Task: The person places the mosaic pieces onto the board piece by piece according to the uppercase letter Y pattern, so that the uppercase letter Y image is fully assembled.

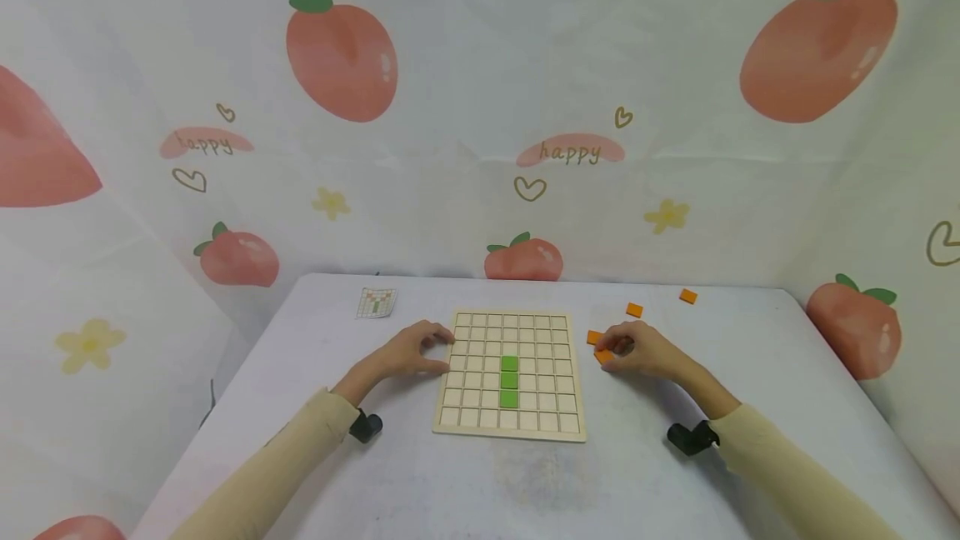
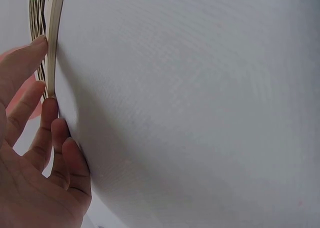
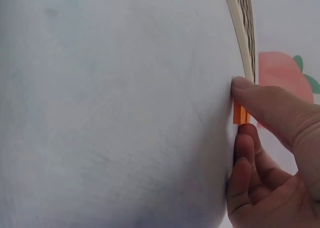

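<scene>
A pale wooden grid board (image 1: 467, 379) lies flat in the middle of the table, with three green square tiles (image 1: 509, 380) in one column of its cells. At the board's left edge, my left hand (image 1: 411, 350) rests with thumb and fingers spread apart. In the left wrist view its fingertips are right at the board's side (image 2: 54, 42). To the right of the board, my right hand (image 1: 637, 347) pinches an orange tile (image 1: 604, 356) between thumb and fingers, low over the table. Another orange tile (image 1: 593, 337) lies just beyond it, partly covered by the fingers.
Two more orange tiles, one nearer (image 1: 634, 309) and one farther right (image 1: 687, 297), lie toward the table's back edge. A small card (image 1: 376, 302) printed with a coloured grid pattern lies at the back left. A fruit-patterned cloth (image 1: 450, 190) hangs behind the white table (image 1: 420, 490).
</scene>
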`<control>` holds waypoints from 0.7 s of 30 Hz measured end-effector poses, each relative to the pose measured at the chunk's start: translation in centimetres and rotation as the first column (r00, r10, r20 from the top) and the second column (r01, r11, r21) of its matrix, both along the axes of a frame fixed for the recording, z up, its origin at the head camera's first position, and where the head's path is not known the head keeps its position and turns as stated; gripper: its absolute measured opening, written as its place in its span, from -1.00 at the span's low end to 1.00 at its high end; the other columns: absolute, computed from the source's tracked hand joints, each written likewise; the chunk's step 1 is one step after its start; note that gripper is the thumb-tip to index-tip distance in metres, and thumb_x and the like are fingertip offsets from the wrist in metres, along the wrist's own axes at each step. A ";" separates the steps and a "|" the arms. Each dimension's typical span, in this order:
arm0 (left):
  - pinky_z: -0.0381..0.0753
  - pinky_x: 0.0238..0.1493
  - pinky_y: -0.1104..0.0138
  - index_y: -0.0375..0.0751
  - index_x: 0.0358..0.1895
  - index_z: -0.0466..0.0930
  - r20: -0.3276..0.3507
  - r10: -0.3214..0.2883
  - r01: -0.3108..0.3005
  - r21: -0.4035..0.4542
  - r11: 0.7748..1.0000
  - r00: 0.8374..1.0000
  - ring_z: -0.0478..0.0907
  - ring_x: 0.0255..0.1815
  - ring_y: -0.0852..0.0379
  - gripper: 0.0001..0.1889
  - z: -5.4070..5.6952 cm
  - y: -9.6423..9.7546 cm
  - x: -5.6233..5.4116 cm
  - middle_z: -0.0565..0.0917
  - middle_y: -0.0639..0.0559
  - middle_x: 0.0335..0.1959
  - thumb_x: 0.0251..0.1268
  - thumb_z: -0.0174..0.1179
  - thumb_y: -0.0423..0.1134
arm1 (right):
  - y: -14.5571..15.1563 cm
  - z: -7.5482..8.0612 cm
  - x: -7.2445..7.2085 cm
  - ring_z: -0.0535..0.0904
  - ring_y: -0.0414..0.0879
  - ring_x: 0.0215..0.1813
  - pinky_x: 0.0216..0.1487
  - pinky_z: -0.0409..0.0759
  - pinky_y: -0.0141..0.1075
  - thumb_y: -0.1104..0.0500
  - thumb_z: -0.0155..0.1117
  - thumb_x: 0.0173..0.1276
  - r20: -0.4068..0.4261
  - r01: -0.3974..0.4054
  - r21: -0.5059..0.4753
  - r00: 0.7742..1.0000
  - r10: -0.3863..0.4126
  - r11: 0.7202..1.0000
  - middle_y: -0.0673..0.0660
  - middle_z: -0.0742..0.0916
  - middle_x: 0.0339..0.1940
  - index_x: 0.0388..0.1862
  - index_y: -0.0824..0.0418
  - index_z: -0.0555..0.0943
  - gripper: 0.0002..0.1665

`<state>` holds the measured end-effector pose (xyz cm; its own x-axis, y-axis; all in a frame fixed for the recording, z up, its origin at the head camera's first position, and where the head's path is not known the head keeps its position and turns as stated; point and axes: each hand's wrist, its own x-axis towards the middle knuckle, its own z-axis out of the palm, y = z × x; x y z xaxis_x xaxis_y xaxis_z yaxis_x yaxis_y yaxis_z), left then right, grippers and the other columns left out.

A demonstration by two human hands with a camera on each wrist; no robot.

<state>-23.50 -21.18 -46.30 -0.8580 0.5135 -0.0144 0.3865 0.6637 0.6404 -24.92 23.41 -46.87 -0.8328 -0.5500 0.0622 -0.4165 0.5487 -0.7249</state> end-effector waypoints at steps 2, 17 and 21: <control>0.47 0.27 0.03 -0.27 0.16 0.57 -0.001 -0.001 0.001 -0.001 1.000 1.000 0.49 0.17 -0.13 -0.53 0.0 0.0 0.0 0.57 -0.09 0.14 0.22 0.48 -0.23 | 0.0 -0.1 0.0 0.54 0.00 -0.19 -0.16 0.59 -0.28 0.26 0.59 0.17 0.003 -0.001 -0.004 1.000 0.001 1.000 0.02 0.71 -0.22 -0.18 0.23 0.74 -0.75; 0.47 0.28 0.06 -0.24 0.16 0.59 0.010 0.005 -0.005 -0.001 1.000 1.000 0.49 0.18 -0.10 -0.53 -0.2 0.0 -0.1 0.58 -0.05 0.12 0.21 0.49 -0.24 | 0.2 0.0 -0.1 0.55 -0.03 -0.21 -0.16 0.60 -0.33 0.30 0.58 0.16 0.048 0.004 -0.031 0.999 -0.002 1.000 0.07 0.70 -0.21 -0.18 0.30 0.74 -0.75; 0.46 0.29 0.07 -0.22 0.15 0.59 0.015 0.007 -0.007 0.001 1.000 1.000 0.49 0.18 -0.09 -0.54 -0.2 0.0 -0.1 0.58 -0.05 0.12 0.21 0.49 -0.25 | 0.4 -0.1 -0.2 0.56 -0.07 -0.21 -0.15 0.61 -0.34 0.29 0.58 0.17 0.049 -0.006 -0.030 0.999 0.008 1.000 0.05 0.70 -0.22 -0.19 0.28 0.74 -0.76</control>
<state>-23.62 -21.14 -46.48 -0.8614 0.5073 -0.0269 0.3721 0.6661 0.6464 -25.10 23.82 -46.98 -0.8315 -0.5543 0.0373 -0.3835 0.5242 -0.7604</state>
